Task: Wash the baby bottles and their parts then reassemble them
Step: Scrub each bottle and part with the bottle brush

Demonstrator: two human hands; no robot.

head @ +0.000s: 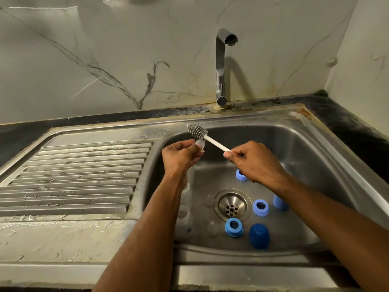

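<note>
Sink: I count blue rings, cap, clear bottles. Left hand pinches teat; right hand grips brush.

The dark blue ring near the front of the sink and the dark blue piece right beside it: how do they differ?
The dark blue ring is low and squat with an open hole through its top; the dark blue cap is a taller, closed dome with no opening. The ring's blue is a touch brighter, the cap's deeper. The ring sits nearer the drain; the cap lies to its right. Both rest untouched on the floor of the sink.
</note>
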